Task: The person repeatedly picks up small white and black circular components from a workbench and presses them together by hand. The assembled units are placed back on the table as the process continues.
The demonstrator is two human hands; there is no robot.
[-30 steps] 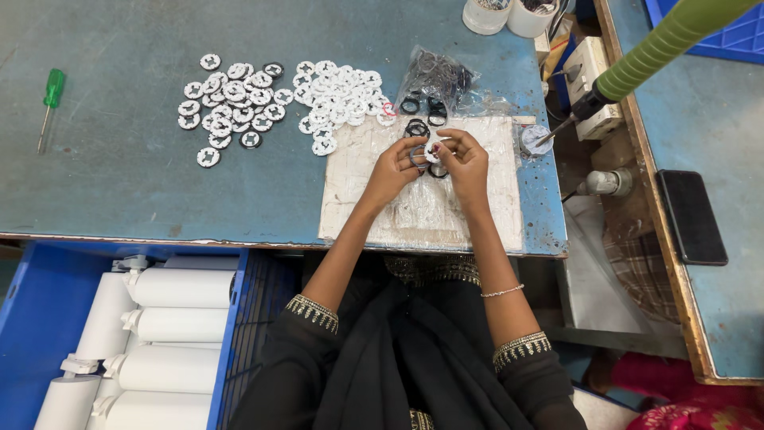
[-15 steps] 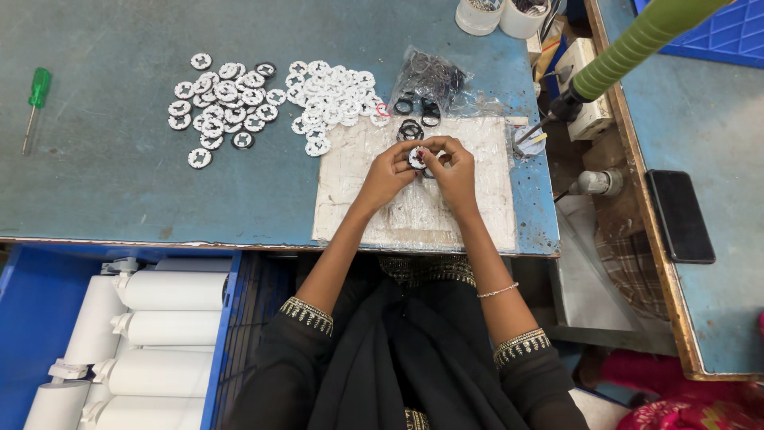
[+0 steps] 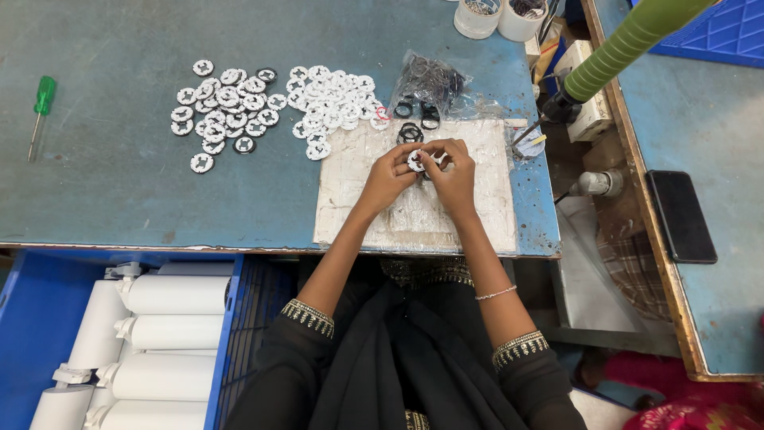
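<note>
My left hand (image 3: 388,175) and my right hand (image 3: 452,171) meet over a white plastic-covered mat (image 3: 414,215) on the blue table (image 3: 119,191). Together they pinch one small white round disc (image 3: 416,160) between the fingertips. A few black rubber rings (image 3: 411,131) lie just beyond the hands, beside a clear bag of more black rings (image 3: 430,80). Two piles of white discs lie to the left, one near the mat (image 3: 330,99) and one farther left (image 3: 227,103).
A green-handled screwdriver (image 3: 40,107) lies at the far left. Two white cups (image 3: 497,16) stand at the back. A green hose (image 3: 629,40) hangs at the right above a black phone (image 3: 680,215). White cylinders (image 3: 159,334) fill a blue crate below the table's edge.
Both hands stay together over the mat, fingers working the white disc slightly. The camera view has shifted a little; the piles and tools have not moved.
</note>
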